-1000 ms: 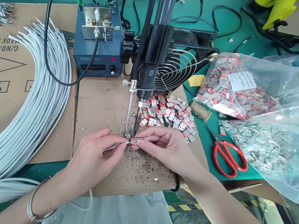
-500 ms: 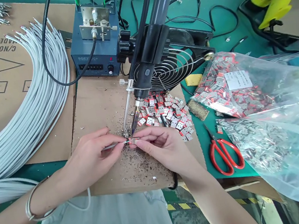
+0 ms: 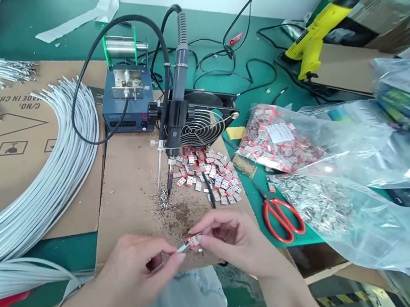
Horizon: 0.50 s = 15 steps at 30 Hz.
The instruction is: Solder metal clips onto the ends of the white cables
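Observation:
My left hand pinches a thin white cable close to its stripped end. A small red and silver USB connector sits between the thumb and fingers of my right hand. The cable's end meets the back of the connector; I cannot tell whether they are joined. Both hands hover above the near part of the cardboard sheet. Beyond them a soldering iron points down in its stand, with a solder feed tube beside its tip. Several loose USB connectors lie heaped right of the iron.
Bundled white cables curve along the left. A blue solder feeder and a fan stand behind the iron. Red-handled scissors, a bag of red connectors and a bag of metal shells lie right. A yellow heat gun is farther back.
Both hands have drawn back from the iron's tip toward me, bringing the cable and USB connector along. The camera view has tilted up, showing more of the bench's far side.

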{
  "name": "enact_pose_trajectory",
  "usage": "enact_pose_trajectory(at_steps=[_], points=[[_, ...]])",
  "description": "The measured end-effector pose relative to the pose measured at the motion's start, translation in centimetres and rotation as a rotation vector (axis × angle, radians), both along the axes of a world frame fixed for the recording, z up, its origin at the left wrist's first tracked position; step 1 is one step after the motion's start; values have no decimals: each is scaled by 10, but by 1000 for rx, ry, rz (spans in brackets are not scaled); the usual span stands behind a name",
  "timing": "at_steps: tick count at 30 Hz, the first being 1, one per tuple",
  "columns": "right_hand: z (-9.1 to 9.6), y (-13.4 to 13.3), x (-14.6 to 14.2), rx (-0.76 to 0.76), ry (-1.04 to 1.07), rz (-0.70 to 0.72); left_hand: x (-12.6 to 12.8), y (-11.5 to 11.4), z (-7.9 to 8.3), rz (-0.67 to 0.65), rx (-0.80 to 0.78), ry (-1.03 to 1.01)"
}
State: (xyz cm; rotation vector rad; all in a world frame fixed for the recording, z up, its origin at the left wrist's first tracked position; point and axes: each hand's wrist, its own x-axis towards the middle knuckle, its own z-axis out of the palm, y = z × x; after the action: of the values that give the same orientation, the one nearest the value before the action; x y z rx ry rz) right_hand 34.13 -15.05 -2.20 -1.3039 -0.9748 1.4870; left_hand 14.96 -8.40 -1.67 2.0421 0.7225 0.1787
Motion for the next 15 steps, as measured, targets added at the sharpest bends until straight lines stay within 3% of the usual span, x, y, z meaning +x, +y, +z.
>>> enact_pose_trajectory(at_steps=[5,8,15], points=[[-3,-15,0,49,42,-55,-6,-13,6,-151,-119,107],[0,-21,1,104,-52,-100,-10,-19,5,-237,-175,151],[14,-31,-4,197,-200,-151,-13,-25,-2,-271,-218,114]])
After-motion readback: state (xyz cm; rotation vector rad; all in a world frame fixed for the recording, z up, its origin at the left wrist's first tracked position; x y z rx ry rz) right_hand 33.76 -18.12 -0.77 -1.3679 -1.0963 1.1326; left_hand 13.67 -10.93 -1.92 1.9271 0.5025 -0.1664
